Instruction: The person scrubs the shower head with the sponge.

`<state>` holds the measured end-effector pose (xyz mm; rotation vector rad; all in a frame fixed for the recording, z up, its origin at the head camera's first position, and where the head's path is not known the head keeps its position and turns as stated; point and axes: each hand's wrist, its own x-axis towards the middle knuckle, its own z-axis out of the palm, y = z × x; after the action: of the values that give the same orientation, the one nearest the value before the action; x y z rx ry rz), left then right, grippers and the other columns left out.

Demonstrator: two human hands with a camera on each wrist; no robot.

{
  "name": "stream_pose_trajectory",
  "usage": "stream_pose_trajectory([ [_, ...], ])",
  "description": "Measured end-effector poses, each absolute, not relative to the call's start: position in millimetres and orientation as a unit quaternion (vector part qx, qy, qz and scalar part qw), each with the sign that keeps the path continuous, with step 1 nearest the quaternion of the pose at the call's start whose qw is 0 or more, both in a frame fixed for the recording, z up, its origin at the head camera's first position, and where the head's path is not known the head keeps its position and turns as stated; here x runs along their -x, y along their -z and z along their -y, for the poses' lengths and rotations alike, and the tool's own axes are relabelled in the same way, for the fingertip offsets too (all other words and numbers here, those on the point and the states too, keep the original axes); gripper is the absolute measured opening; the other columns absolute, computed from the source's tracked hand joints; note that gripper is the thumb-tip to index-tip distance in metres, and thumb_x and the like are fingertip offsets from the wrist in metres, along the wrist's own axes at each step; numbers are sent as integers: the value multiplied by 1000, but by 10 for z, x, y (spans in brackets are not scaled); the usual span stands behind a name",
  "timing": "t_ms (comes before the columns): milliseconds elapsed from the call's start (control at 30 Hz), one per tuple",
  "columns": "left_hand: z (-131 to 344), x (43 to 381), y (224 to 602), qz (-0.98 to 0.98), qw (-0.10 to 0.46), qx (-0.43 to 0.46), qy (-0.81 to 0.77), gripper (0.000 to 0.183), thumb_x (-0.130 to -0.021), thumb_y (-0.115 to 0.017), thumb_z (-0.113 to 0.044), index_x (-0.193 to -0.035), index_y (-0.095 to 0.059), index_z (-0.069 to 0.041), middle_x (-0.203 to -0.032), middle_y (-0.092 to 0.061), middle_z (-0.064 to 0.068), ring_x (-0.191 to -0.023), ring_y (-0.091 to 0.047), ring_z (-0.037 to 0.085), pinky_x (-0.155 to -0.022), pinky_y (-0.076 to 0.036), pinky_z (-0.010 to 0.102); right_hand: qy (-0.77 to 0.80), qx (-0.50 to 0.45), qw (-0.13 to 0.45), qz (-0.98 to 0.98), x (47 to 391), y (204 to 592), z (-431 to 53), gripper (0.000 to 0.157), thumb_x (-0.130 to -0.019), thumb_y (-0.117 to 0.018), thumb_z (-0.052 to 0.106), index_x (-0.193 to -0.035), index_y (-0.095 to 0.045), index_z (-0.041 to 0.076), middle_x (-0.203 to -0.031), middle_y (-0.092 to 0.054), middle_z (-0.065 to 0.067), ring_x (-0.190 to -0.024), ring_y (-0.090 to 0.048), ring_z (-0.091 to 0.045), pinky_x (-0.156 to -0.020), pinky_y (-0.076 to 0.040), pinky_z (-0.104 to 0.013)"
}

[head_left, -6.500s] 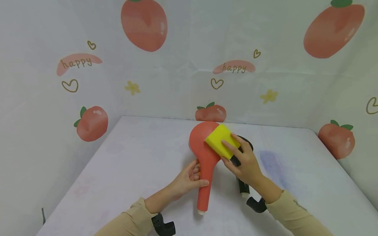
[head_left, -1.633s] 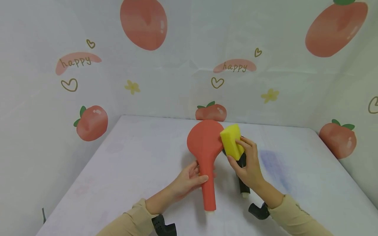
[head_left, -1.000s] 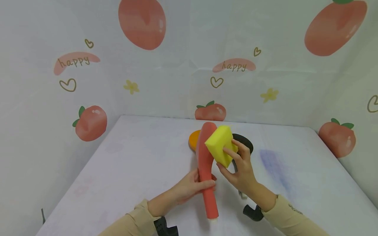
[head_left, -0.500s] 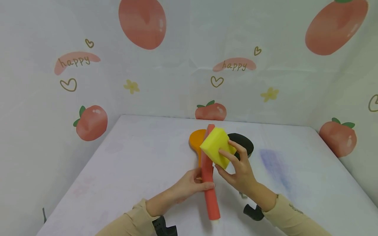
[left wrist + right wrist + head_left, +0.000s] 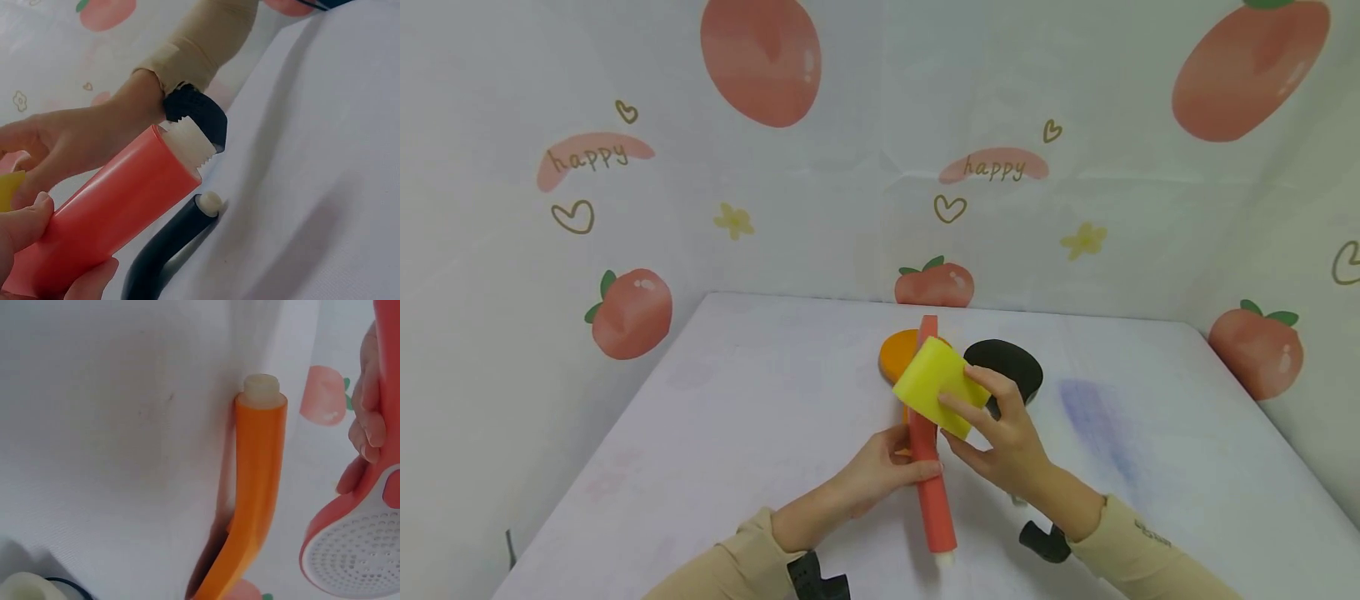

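My left hand (image 5: 880,471) grips the handle of a red shower head (image 5: 934,512), thumb across the front. It is turned edge-on in the head view; its white perforated spray face (image 5: 356,556) shows in the right wrist view. A pale threaded end (image 5: 190,144) sticks out of the handle in the left wrist view. My right hand (image 5: 1011,437) pinches a yellow sponge (image 5: 936,383) between thumb and fingers, and the sponge overlaps the shower head just below its top.
On the white table (image 5: 760,400) behind my hands lie an orange shower head (image 5: 897,354) and a black shower head (image 5: 1007,362), its handle partly hidden by my right hand. A patterned sheet (image 5: 842,217) hangs behind the table.
The red shower head has turned from its smooth back to edge-on, uncovering the orange one. The sponge has moved left and slightly down across it. Both hands keep their holds.
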<state>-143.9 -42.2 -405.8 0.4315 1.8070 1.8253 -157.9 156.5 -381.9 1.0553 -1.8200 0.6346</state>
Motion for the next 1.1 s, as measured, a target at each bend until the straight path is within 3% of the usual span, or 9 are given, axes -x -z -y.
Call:
stream_pose_trajectory([
  [267, 432, 1425, 4016, -692, 245, -136, -665, 52, -84, -69, -23, -126, -47, -3, -117, -55, 15, -92, -62, 17, -84, -56, 33, -174, -468, 488, 715, 1579, 3797, -1587, 21, -93, -49, 24, -101, -68, 18, -113, -54, -20, -106, -44, -39, -115, -28, -29],
  [533, 432, 1428, 3998, -692, 217, -155, -671, 56, -85, -68, -20, -131, -44, 0, -115, -56, 17, -89, -65, 16, -80, -56, 30, -236, -413, 480, 737, 1676, 3599, -1656, 27, -93, -52, 28, -103, -66, 8, -118, -51, -28, -107, -45, -43, -109, -31, -26],
  [700, 443, 1444, 4032, -701, 193, -161, -667, 54, -84, -69, -19, -130, -45, -4, -107, -55, 11, -87, -67, 16, -77, -56, 28, -263, -396, 474, 741, 1674, 3574, -1647, 30, -92, -54, 30, -106, -66, 6, -120, -47, -32, -109, -44, -43, -111, -30, -20],
  [933, 488, 1497, 4030, -739, 151, -170, -634, 53, -85, -67, -22, -133, -44, -16, -113, -53, 10, -94, -60, 20, -82, -55, 32, -222, -442, 490, 718, 1611, 3589, -1586, 23, -92, -52, 26, -101, -67, 10, -114, -51, -27, -105, -44, -42, -112, -29, -25],
  [1100, 513, 1509, 3984, -728, 143, -185, -644, 59, -84, -68, -19, -136, -41, -16, -112, -51, 12, -92, -62, 20, -84, -56, 29, -272, -422, 492, 711, 1649, 3501, -1602, 26, -92, -55, 27, -101, -65, 5, -116, -47, -31, -110, -43, -40, -110, -33, -24],
])
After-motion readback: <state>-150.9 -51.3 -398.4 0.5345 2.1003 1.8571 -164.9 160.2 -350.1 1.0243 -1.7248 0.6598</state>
